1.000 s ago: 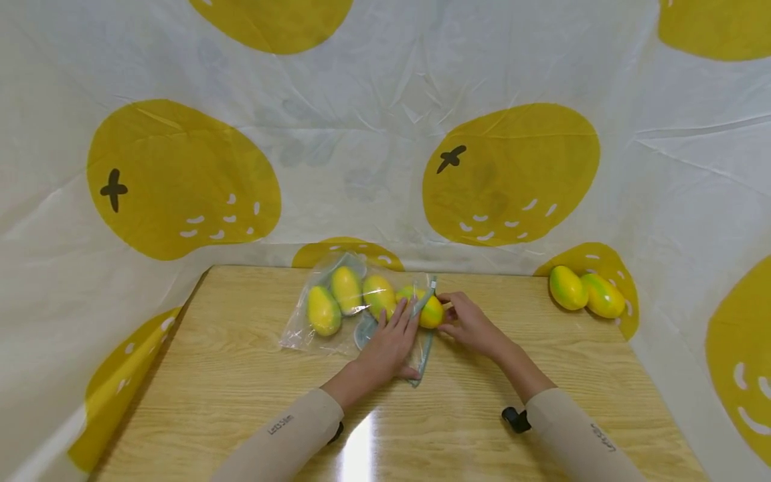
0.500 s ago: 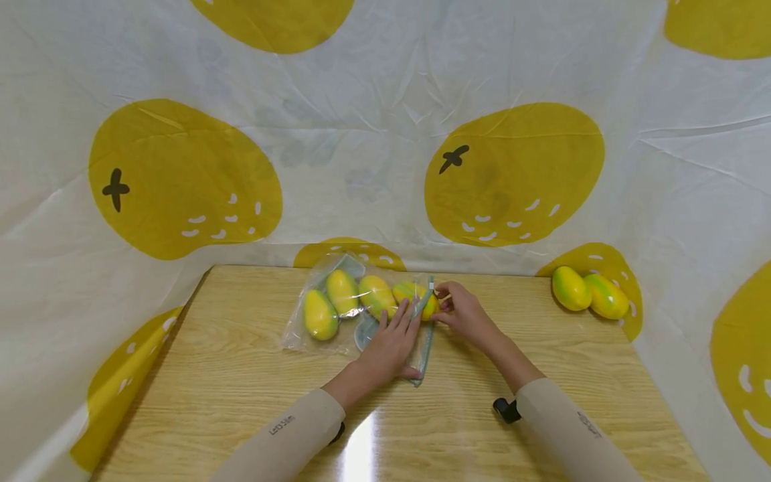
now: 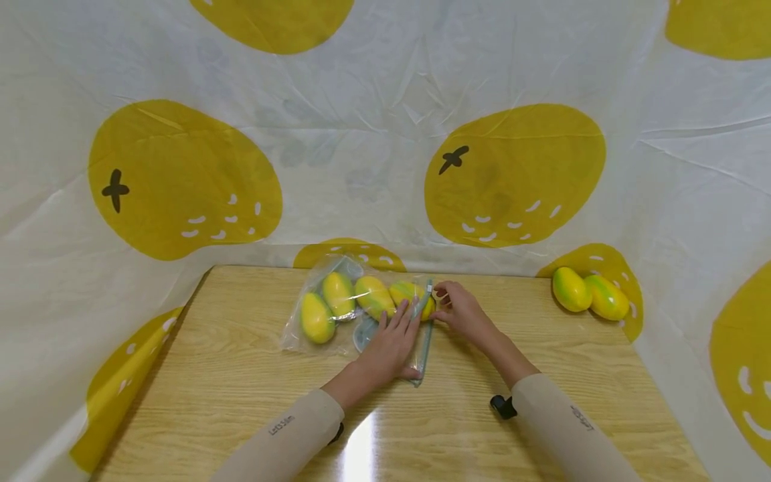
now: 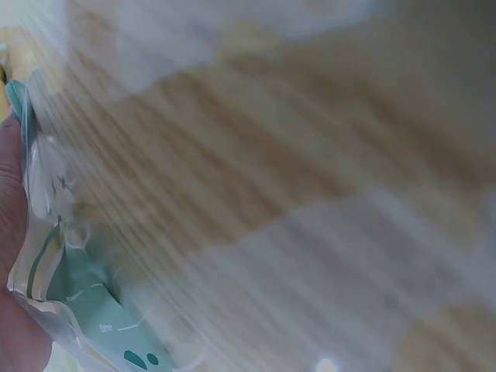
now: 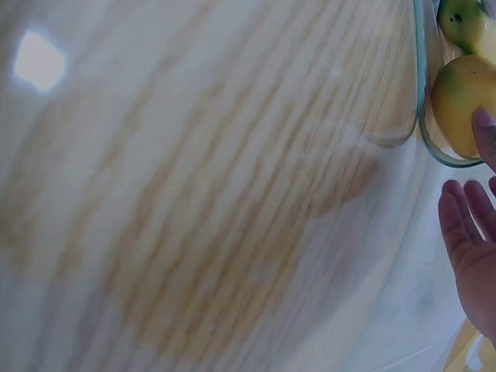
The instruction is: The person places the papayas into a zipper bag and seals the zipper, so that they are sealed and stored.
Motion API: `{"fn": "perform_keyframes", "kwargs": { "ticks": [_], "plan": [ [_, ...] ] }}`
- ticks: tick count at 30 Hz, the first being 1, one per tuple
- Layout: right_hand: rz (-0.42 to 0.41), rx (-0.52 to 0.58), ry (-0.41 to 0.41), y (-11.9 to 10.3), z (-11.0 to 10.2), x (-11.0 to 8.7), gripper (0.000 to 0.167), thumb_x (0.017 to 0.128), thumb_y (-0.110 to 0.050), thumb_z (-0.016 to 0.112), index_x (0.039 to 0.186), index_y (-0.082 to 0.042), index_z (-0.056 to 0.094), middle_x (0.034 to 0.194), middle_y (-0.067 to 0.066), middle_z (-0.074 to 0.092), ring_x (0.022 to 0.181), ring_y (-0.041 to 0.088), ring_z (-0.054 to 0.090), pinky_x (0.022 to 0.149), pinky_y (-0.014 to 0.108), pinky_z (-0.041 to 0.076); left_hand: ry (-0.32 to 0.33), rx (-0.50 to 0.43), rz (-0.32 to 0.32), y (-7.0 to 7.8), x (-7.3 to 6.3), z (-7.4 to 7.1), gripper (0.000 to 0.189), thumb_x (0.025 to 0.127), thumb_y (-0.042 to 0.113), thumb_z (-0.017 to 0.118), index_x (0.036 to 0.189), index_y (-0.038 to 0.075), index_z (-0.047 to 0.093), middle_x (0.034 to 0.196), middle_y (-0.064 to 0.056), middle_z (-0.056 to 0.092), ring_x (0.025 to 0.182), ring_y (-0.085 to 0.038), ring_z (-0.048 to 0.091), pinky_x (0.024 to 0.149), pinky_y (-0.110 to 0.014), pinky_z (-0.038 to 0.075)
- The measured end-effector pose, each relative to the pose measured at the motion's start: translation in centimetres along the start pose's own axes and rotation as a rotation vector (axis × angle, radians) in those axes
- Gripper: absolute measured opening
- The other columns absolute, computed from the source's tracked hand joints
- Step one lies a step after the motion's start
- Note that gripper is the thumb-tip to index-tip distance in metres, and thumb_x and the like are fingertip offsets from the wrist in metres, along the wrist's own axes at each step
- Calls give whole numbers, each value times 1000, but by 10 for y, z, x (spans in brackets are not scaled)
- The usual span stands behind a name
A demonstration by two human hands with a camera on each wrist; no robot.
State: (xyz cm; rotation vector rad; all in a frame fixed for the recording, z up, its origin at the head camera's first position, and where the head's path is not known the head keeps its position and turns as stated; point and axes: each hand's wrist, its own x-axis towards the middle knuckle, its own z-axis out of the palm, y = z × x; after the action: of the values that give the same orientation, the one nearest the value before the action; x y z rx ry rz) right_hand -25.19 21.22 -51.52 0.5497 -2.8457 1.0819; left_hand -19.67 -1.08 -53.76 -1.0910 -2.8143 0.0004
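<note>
A clear zip bag (image 3: 295, 338) with pale green print lies flat near the back of the table, several yellow-green mangoes inside it. Spread across its top near the mouth is my left hand (image 3: 385, 351), fingers straight; the left wrist view catches only the edge of that hand (image 4: 14, 217) beside the bag's green print (image 4: 101, 310). At the mouth on the right, the last mango (image 3: 406, 292) sits within the rim. My right hand (image 3: 462, 311) is right behind it: in the right wrist view the thumb lies against this mango (image 5: 457, 101), the other fingers extended apart from it.
Two more mangoes, one on the left (image 3: 571, 289) and one on the right (image 3: 605, 297), lie together at the table's back right corner. A white cloth (image 3: 361, 187) with large yellow fruit prints hangs behind the wooden table (image 3: 241, 375) and along its sides.
The last mango has slid left, deeper into the bag, with my right hand following it. The other bagged mangoes have shifted slightly left. My left hand has stayed in place.
</note>
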Motion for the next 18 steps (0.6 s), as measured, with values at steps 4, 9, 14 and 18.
{"fn": "perform_keyframes", "kwargs": {
  "ticks": [4, 9, 14, 18],
  "plan": [
    [16, 4, -37, 0, 0, 3, 53, 84, -12, 85, 129, 2, 60, 118, 21, 69, 103, 36, 71, 91, 49, 59, 10, 3, 4, -1, -1, -1, 139, 69, 80, 72, 165, 0, 10, 174, -18, -3, 161, -35, 8, 118, -61, 36],
    [-10, -12, -78, 0, 2, 9, 47, 85, -11, 84, 125, 3, 61, 114, 19, 71, 102, 35, 72, 89, 45, 60, 17, 16, 3, -2, -2, -3, 141, 69, 80, 73, 165, 0, 8, 174, -18, -2, 161, -35, 10, 117, -60, 38],
    [10, -10, -98, -1, 1, 9, 41, 85, -12, 84, 117, 1, 63, 111, 15, 71, 102, 31, 71, 90, 44, 59, 18, -2, 12, -1, -3, -4, 140, 70, 79, 73, 165, 0, 8, 173, -19, 0, 160, -36, 11, 117, -61, 38],
    [13, 11, -110, 1, 0, 9, 40, 85, -11, 84, 117, 1, 63, 111, 15, 70, 103, 31, 70, 91, 45, 59, 16, -16, 14, -1, -3, -2, 141, 69, 78, 74, 165, 0, 7, 174, -18, 0, 161, -36, 10, 117, -61, 38]
  ]
}}
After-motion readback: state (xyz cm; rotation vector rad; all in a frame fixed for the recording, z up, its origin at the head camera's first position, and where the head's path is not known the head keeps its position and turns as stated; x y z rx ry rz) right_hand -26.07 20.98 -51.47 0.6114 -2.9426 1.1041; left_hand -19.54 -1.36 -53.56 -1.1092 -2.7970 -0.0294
